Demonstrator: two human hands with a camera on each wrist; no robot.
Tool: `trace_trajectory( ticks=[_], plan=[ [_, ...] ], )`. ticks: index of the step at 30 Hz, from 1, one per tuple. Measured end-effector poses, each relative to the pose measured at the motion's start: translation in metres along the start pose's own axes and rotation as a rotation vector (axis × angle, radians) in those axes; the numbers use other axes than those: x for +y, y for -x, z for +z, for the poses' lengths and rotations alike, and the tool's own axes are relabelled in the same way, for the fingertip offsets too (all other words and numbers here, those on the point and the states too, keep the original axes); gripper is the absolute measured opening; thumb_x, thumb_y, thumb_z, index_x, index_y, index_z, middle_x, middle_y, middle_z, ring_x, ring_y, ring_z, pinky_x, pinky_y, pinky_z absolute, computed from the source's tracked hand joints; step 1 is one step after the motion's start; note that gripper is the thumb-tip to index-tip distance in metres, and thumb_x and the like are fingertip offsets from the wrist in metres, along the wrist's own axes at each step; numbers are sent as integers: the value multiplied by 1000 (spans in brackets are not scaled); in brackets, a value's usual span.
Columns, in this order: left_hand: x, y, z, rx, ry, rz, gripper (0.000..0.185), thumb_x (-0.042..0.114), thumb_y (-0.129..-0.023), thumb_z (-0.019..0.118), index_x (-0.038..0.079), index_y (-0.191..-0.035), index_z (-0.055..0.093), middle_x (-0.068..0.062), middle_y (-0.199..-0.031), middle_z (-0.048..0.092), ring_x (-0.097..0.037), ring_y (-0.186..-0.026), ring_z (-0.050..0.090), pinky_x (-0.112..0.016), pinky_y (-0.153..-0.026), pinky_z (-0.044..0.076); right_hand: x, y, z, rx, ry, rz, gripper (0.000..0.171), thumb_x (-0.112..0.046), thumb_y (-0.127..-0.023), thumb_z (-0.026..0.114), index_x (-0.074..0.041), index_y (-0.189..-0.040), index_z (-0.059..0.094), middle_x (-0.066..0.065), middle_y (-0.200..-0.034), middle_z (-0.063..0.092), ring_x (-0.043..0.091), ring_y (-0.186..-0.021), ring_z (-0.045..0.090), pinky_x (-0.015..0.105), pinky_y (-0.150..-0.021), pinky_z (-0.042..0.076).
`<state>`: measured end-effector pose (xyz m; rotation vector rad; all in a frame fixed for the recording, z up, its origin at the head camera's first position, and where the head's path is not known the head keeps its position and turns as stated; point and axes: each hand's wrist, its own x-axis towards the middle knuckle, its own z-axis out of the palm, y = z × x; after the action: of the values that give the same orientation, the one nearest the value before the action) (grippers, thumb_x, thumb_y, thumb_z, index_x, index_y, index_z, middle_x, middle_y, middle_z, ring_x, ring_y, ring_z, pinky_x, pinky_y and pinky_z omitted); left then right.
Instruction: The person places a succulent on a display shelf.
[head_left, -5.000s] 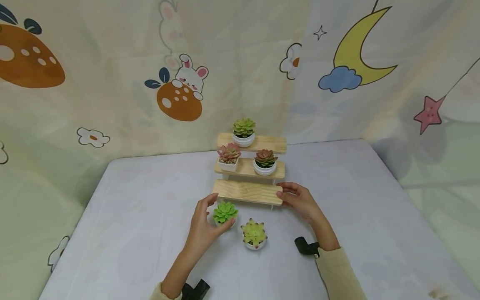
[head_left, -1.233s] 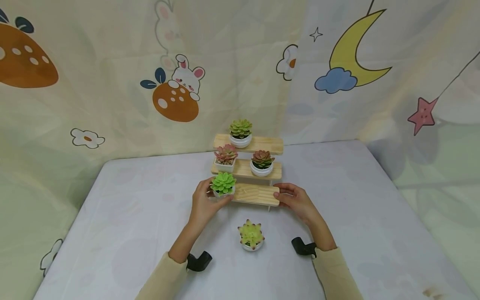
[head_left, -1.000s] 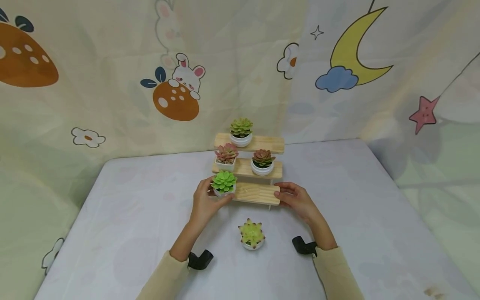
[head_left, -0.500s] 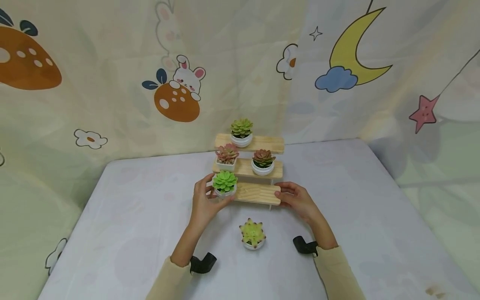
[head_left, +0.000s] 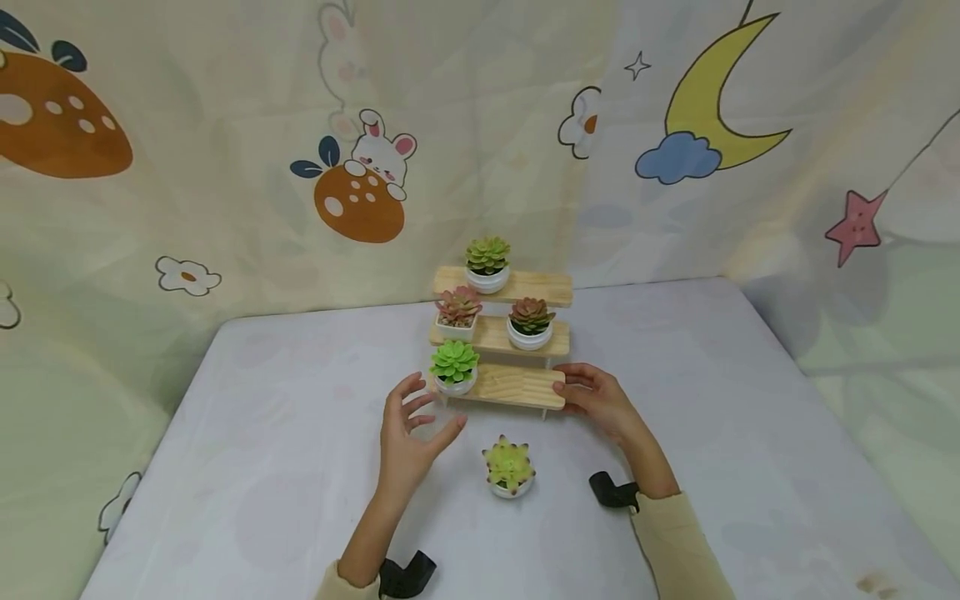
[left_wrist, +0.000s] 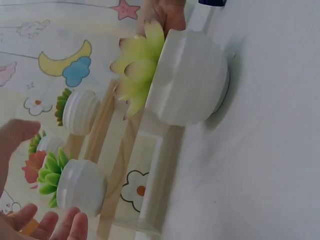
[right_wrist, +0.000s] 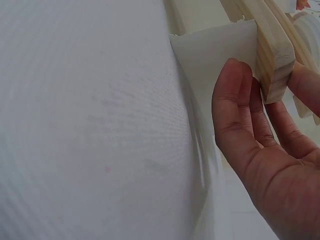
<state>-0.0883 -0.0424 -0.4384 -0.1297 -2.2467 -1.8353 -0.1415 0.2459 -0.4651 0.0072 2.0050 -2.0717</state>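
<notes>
A bright green succulent in a white pot [head_left: 453, 368] [left_wrist: 80, 187] stands on the left end of the lowest shelf of a three-tier wooden stand [head_left: 513, 387]. My left hand [head_left: 427, 412] hovers just in front of it with fingers spread, holding nothing; its fingertips [left_wrist: 50, 225] show in the left wrist view. My right hand [head_left: 573, 387] pinches the right end of the lowest shelf [right_wrist: 272, 55], thumb above and fingers [right_wrist: 240, 115] beneath. A yellow-green succulent in a white pot [head_left: 508, 468] [left_wrist: 190, 77] sits on the table between my hands.
On the stand are a green succulent [head_left: 487, 262] on top, and a pink one [head_left: 457, 312] and a reddish one [head_left: 530, 323] on the middle shelf. A cartoon-print curtain [head_left: 360, 179] hangs right behind the white-covered table [head_left: 262, 433].
My left hand carried the bright green succulent from the table onto the lowest shelf's left end, let go of it and drew back toward me. The right hand stayed on the shelf.
</notes>
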Motion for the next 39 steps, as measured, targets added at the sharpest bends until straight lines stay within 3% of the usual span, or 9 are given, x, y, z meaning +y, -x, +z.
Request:
trace_trajectory(
  ticks=[4,8,15,22,25,31,39],
  plan=[
    [-3,14,5,-65,93,45,73,1,-74,83,2,-137,47,-15,-133,51,-39,-116,54,-33,-87,51,1,0,-1,7,5,6,47,-6,-95,62,14,-133,44,9,-108,59,8,-87,64,27,-75,57],
    [-4,24,10,-124,115,55,69,1,-74,83,-1,-134,49,-13,-130,55,-38,-116,55,-32,-88,51,1,-1,-1,-2,7,5,48,-7,-95,63,13,-134,43,9,-109,58,8,-88,64,28,-76,57],
    [-10,34,21,-268,37,25,78,11,-71,87,0,-137,44,-22,-132,51,-42,-116,53,-36,-89,49,1,-2,1,-10,2,-2,48,-6,-94,63,14,-133,44,7,-106,59,8,-87,64,29,-75,57],
    [-18,42,32,-421,-49,-77,90,22,-68,90,5,-141,40,-12,-134,48,-28,-116,52,-31,-87,49,1,-2,0,-3,9,-11,47,-6,-94,63,14,-132,45,7,-106,60,7,-87,64,28,-76,57],
    [-21,45,36,-465,-59,-91,89,22,-69,90,6,-141,40,-8,-131,49,-21,-112,51,-28,-86,48,0,-1,0,4,8,-11,47,-6,-94,63,15,-131,45,7,-106,60,7,-87,64,27,-75,57],
    [-24,46,40,-458,-137,-26,79,16,-70,87,6,-136,45,-5,-126,52,-11,-101,50,-24,-83,47,0,0,0,3,-8,-10,46,-4,-93,63,16,-131,45,7,-104,60,8,-87,64,27,-75,57],
    [-25,47,41,-432,-153,-33,66,16,-70,88,3,-126,54,-7,-117,53,-8,-94,47,-22,-77,47,-1,-1,1,0,-5,-9,46,-6,-94,63,14,-131,45,9,-107,59,8,-88,63,28,-76,57]
  ],
)
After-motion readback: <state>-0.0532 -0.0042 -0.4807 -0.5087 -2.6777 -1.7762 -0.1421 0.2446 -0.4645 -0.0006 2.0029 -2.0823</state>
